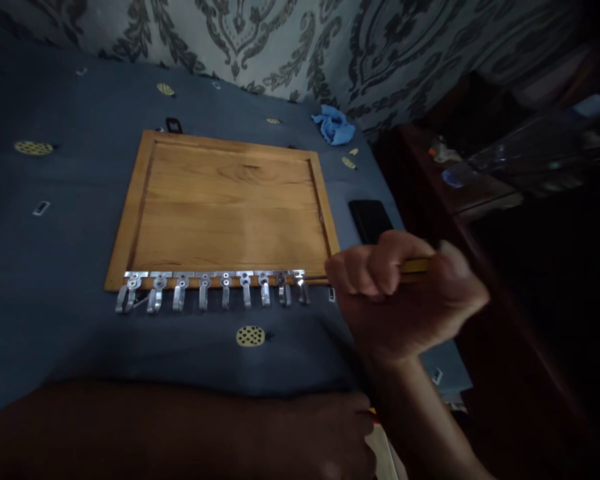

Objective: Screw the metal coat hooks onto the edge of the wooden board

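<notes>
My right hand is closed around a screwdriver with a yellow handle. Its thin shaft points left across the corner of the wooden board, and the tip is close to the rightmost metal hook; I cannot tell whether it touches a screw. The framed wooden board lies flat, with a row of silver hooks along its near edge. Low in the view, my left hand is in shadow, its fingers curled beside a pale item with red and yellow edges. What those fingers hold is hidden.
A blue crumpled cloth and a black phone-like object lie on the pineapple-patterned cover. Dark hangers show behind the board. On the right is dark wooden furniture with a clear plastic bottle.
</notes>
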`<state>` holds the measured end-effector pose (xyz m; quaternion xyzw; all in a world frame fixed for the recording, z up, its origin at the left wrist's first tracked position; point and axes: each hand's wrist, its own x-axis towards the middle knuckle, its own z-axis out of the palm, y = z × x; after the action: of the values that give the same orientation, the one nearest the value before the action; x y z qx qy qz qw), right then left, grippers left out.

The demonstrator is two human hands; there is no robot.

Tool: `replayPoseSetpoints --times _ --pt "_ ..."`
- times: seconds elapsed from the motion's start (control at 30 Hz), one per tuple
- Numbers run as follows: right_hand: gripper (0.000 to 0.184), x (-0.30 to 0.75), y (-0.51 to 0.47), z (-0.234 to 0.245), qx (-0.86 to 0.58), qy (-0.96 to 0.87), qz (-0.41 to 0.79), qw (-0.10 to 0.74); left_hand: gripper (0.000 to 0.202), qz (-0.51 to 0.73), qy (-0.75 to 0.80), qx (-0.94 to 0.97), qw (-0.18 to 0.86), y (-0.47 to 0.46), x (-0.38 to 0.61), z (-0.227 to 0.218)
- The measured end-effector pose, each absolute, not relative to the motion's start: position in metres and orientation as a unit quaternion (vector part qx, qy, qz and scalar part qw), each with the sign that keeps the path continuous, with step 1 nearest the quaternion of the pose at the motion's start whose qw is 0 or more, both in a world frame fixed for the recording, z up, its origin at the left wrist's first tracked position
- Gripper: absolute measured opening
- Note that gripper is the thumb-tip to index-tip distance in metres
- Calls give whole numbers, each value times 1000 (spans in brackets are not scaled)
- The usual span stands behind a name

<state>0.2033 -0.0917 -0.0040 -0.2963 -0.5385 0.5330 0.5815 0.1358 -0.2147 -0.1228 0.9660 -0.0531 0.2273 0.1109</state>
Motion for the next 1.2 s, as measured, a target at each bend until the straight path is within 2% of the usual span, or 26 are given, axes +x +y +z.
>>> replayPoseSetpoints --times 0.13,0.4,0.57,0.77,1.03,1.2 --pt "50 210 -93 -1 -288 -539 501 613 16 199 -54 973 100 -210 132 -113" --pt "49 209 -94 -3 -290 -519 558 578 21 204 -52 974 79 -206 128 -108" --pt "49 210 -93 -2 -276 -511 579 572 28 212 -66 970 104 -204 128 -109" --pt "50 206 -92 -4 -289 -510 567 579 24 238 -65 960 132 -211 133 -121" --pt "59 182 -98 -8 -368 -468 437 675 32 259 -57 953 148 -211 135 -126" --pt "61 173 -101 -11 -388 -476 386 689 23 230 -51 970 61 -214 133 -123"
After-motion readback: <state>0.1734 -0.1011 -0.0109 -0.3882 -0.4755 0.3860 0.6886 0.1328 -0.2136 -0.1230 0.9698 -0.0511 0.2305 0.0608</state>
